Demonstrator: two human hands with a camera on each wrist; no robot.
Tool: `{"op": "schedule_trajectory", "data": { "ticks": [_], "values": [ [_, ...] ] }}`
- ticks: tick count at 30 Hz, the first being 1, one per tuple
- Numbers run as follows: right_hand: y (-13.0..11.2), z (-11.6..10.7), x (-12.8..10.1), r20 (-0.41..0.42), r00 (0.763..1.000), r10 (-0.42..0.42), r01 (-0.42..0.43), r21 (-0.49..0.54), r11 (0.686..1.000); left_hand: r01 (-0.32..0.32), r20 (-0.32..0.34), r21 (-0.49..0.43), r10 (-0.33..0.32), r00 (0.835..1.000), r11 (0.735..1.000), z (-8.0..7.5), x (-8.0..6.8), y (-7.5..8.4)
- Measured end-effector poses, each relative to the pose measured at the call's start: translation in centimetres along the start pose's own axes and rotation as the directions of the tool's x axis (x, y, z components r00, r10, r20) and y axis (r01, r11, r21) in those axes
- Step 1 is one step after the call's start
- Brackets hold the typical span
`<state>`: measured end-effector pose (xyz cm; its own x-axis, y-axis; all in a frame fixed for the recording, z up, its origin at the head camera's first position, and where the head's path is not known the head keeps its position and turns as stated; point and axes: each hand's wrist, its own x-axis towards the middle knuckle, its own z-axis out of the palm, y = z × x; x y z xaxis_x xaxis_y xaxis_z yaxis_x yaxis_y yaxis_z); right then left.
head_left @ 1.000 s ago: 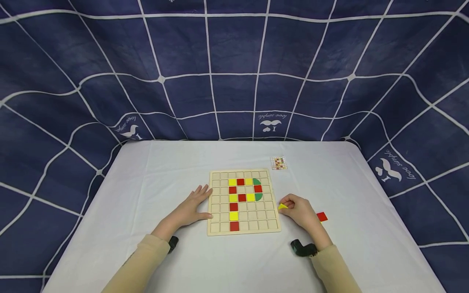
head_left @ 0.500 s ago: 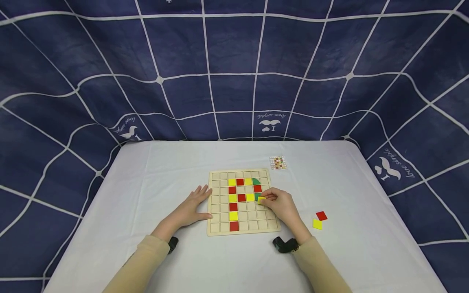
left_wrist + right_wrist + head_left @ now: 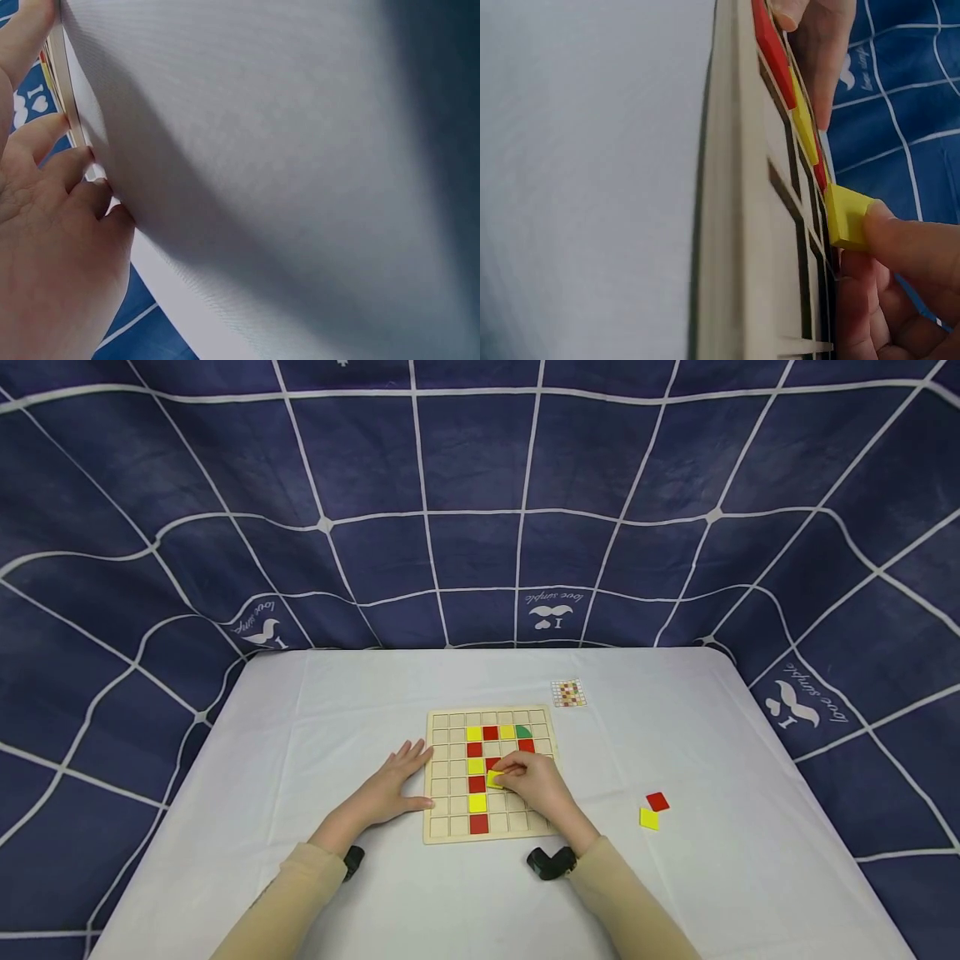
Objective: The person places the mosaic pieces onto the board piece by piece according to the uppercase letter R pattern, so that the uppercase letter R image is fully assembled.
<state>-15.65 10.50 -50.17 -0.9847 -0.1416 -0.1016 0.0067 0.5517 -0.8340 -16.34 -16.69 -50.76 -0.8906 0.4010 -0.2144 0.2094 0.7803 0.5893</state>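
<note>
A wooden grid board (image 3: 447, 832) lies on the white table (image 3: 315, 718), with red, yellow and green tiles set in its cells. My right hand (image 3: 531, 782) hovers over the board's middle and pinches a yellow square tile (image 3: 495, 779) at its fingertips. The right wrist view shows that yellow tile (image 3: 845, 216) held just above the board (image 3: 735, 225) beside the red and yellow column. My left hand (image 3: 393, 781) lies flat on the table, its fingers (image 3: 71, 161) touching the board's left edge (image 3: 66, 82).
A loose red tile (image 3: 657, 801) and a loose yellow tile (image 3: 648, 818) lie on the table right of the board. A small pattern card (image 3: 568, 693) sits beyond the board's far right corner. A dark blue checked cloth (image 3: 480, 502) hangs behind and around the table.
My right hand has carried the yellow tile from the table right of the board leftward over it, to a spot beside the coloured column. The left hand has stayed put.
</note>
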Motion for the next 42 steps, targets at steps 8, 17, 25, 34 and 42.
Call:
{"op": "schedule_trajectory", "data": {
  "ticks": [8,17,25,34,42],
  "values": [
    [0.1,0.3,-0.1,0.006,0.998,-0.060,0.060,-0.083,0.995,0.004,-0.004,0.000,-0.004,1.000,1.000,0.0,-0.1,0.1],
    [-0.3,0.2,-0.1,0.013,0.998,-0.064,0.065,-0.128,0.990,0.010,-0.001,0.007,-0.010,1.000,1.000,0.0,-0.1,0.2],
    [-0.5,0.3,-0.2,0.014,0.996,-0.090,0.091,-0.182,0.979,0.011,-0.001,0.010,-0.011,1.000,1.000,-0.1,-0.2,0.3],
    [-0.6,0.7,-0.3,-0.013,0.995,-0.102,0.097,-0.233,0.968,0.008,0.002,0.006,-0.008,1.000,1.000,-0.1,-0.1,0.2],
    [-1.1,0.1,-0.8,-0.004,0.996,-0.085,0.081,-0.223,0.971,0.002,0.005,0.001,-0.002,1.000,1.000,-0.2,-0.1,0.1]
  ]
}}
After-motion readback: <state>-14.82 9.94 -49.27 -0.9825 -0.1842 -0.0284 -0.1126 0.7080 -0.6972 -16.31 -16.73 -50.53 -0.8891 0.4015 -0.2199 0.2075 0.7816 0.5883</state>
